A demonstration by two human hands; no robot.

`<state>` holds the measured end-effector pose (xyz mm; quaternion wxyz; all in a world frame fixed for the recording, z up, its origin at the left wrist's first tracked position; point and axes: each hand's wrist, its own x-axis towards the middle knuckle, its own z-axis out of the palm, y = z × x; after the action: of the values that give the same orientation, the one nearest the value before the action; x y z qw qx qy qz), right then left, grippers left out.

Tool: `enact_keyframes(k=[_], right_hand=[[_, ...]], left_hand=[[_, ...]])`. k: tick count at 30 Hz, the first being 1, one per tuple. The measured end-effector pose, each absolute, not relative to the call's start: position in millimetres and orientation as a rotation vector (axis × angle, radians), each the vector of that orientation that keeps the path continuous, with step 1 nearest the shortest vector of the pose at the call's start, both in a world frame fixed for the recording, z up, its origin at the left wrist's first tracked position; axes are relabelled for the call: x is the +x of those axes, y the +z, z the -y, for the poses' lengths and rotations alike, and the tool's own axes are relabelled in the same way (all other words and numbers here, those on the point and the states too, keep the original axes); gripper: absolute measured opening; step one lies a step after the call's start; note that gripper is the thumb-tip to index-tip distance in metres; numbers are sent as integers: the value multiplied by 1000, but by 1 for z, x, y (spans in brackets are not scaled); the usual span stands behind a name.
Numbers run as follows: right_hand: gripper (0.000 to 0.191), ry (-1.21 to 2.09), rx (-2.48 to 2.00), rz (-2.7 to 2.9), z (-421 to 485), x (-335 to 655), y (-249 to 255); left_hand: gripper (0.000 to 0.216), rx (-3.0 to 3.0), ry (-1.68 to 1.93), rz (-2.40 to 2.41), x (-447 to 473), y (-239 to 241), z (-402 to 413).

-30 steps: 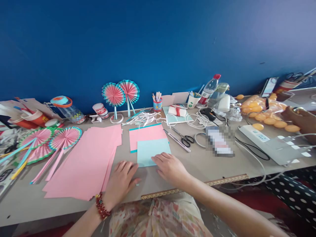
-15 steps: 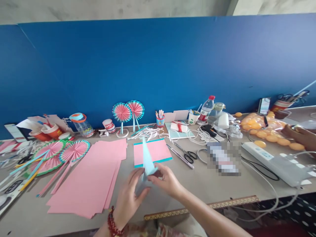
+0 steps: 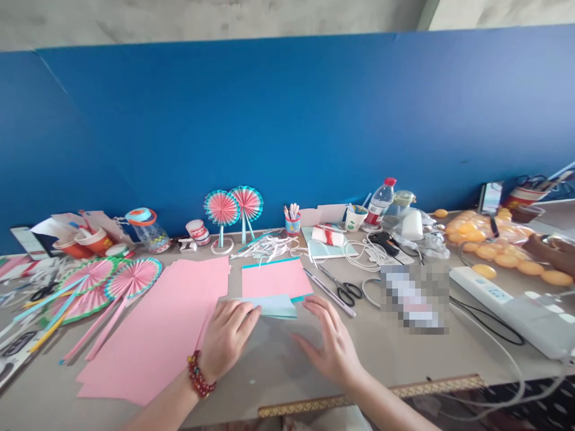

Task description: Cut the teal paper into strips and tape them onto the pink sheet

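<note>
My left hand point(image 3: 231, 332), with a red bead bracelet at the wrist, has its fingers curled over the left end of a folded light blue paper point(image 3: 274, 306). That paper lies low over the table, its fold running left to right. Just to its right, my right hand point(image 3: 330, 341) is off the paper with thumb and fingers apart, holding nothing. Behind the folded piece lies a pink sheet point(image 3: 276, 279) with blue strips along its edges. A stack of pink paper point(image 3: 166, 323) is left of my left hand.
A pen-like cutter point(image 3: 330, 291) and black scissors point(image 3: 345, 289) lie right of the pink sheet. Pleated paper fans point(image 3: 135, 278) are at the left; two more point(image 3: 246, 203) stand behind. A power strip point(image 3: 503, 305), orange balls point(image 3: 467, 230) and another person's hand point(image 3: 554, 251) are at the right.
The light blue paper went from upright between both hands to lying lengthwise by the table. My right hand let go and moved right; my left hand moved left with the paper's end.
</note>
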<state>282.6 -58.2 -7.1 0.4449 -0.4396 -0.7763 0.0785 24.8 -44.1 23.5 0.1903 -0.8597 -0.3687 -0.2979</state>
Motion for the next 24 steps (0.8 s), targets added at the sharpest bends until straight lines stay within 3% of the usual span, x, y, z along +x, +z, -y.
enact_keyframes(k=[3,7,14,24], right_hand=[[35,-149,-1001,2232,59,282,-2],[9,-206,-946,2480,45,275,-7],[14,-127,-954,2644,32,283,-13],[16,130,-1005,2738,27,262,-13]], left_hand=[[27,-2481,-763,952,33,10,48],[20,-2576,-652,959,38,-5,53],[28,-2763,-500,1151,26,-12,54],[32,-2937,-547,1411,25,-12,52]])
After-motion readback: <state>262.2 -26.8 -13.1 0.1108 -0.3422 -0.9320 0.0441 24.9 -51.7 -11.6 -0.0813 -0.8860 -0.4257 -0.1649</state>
